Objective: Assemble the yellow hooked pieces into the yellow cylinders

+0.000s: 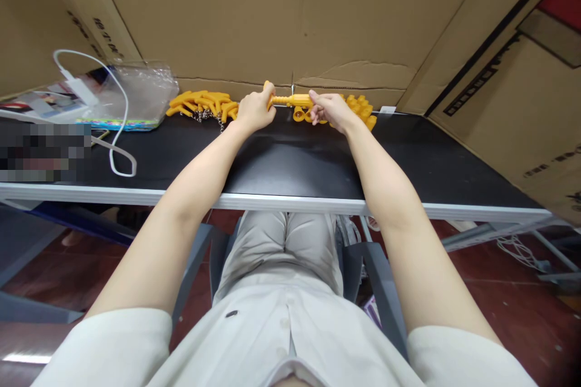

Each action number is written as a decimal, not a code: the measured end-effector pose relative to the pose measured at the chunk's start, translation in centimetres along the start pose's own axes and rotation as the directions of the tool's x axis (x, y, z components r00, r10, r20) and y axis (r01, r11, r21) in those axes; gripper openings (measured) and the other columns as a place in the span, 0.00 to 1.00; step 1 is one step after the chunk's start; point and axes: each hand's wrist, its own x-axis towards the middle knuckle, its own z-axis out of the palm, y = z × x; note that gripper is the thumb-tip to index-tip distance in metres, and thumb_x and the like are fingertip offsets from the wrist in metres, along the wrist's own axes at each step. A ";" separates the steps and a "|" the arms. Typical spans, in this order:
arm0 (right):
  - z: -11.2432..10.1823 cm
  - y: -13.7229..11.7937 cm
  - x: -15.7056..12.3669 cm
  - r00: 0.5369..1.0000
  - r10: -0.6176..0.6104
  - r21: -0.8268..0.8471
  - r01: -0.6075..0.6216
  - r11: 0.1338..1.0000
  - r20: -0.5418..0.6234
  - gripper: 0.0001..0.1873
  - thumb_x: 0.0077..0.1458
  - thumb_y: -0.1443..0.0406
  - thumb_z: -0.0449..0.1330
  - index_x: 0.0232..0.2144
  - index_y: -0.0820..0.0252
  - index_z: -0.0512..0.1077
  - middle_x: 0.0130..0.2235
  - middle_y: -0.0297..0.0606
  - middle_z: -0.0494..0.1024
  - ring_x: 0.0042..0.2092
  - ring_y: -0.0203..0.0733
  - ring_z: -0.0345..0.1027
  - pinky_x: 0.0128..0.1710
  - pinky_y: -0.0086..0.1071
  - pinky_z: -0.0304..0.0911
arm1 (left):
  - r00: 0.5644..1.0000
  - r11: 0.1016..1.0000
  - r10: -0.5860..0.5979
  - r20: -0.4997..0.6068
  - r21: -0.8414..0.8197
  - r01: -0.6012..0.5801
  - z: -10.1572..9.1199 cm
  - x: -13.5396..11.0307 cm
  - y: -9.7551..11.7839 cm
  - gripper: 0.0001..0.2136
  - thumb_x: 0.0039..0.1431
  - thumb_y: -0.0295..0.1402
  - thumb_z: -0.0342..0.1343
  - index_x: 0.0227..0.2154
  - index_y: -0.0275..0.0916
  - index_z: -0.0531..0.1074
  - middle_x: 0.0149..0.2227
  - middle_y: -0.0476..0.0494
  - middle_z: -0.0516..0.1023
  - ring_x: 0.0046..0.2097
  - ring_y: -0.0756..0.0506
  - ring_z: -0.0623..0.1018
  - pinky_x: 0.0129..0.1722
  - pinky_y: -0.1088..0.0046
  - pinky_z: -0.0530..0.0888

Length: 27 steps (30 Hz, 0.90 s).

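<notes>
My left hand (256, 110) is closed around a yellow plastic handle (267, 86), whose top pokes out above the fingers. From it a ribbed yellow shaft (282, 100) runs right into a yellow plastic tube (299, 98). My right hand (333, 110) grips that tube with thumb and fingers. Left of my left hand lies a row of curved yellow handles (200, 98) with small metal chains (206, 115). Several yellow cylindrical parts (361, 110) are grouped behind and right of my right hand, partly hidden by it. Round yellow ends (298, 113) show below the tube.
The black tabletop (290, 163) has a metal front edge (290, 203). Clear plastic bags (140, 97), a white plug (82, 89) and its looped cable (123, 127) lie at the left. Cardboard walls (236, 18) enclose the back and the right side (512, 103).
</notes>
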 end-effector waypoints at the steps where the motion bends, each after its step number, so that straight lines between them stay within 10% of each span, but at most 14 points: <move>1: 0.1 0.0 0.1 1.000 0.008 -0.014 -0.008 1.000 -0.011 0.43 0.55 0.23 0.62 0.34 0.57 0.76 0.25 0.39 0.77 0.30 0.46 0.78 0.36 0.38 0.76 | 1.000 1.000 0.010 -0.010 -0.003 -0.010 0.0 0.0 0.1 0.34 0.61 0.30 0.57 0.72 0.44 0.69 0.54 0.31 0.84 0.61 0.24 0.80 0.64 0.48 0.73; 11: 0.9 0.7 1.1 0.989 0.147 0.111 -0.143 0.983 -0.031 0.50 0.55 0.17 0.46 0.27 0.54 0.73 0.15 0.30 0.55 0.20 0.35 0.52 0.20 0.33 0.62 | 1.000 1.000 0.002 -0.013 0.006 -0.002 -0.4 -0.2 0.7 0.34 0.63 0.31 0.55 0.73 0.41 0.69 0.56 0.29 0.84 0.60 0.25 0.81 0.63 0.49 0.74; 15: 0.6 -0.1 0.7 0.964 0.267 0.167 -0.263 0.950 -0.004 0.50 0.66 0.23 0.38 0.31 0.58 0.74 0.19 0.34 0.66 0.20 0.34 0.60 0.21 0.29 0.59 | 1.000 0.998 0.004 -0.024 0.060 -0.003 -0.3 -0.2 0.7 0.34 0.63 0.30 0.55 0.74 0.42 0.69 0.56 0.29 0.85 0.59 0.25 0.81 0.61 0.49 0.76; 21: 0.0 0.1 0.2 0.990 0.114 0.312 -0.133 0.941 0.079 0.24 0.68 0.45 0.71 0.46 0.57 0.74 0.41 0.38 0.86 0.32 0.35 0.80 0.28 0.24 0.70 | 0.999 0.996 0.005 -0.032 0.089 -0.002 -0.1 0.1 0.0 0.34 0.65 0.31 0.55 0.75 0.44 0.68 0.55 0.33 0.85 0.58 0.27 0.82 0.58 0.53 0.76; 27: -0.2 1.6 0.8 0.996 0.021 0.336 -0.047 0.941 0.081 0.24 0.59 0.62 0.79 0.53 0.55 0.75 0.48 0.38 0.87 0.36 0.35 0.83 0.32 0.24 0.73 | 0.999 0.994 0.011 -0.033 0.112 -0.007 -0.1 0.0 0.1 0.29 0.70 0.35 0.54 0.73 0.43 0.70 0.54 0.33 0.85 0.57 0.28 0.82 0.58 0.54 0.75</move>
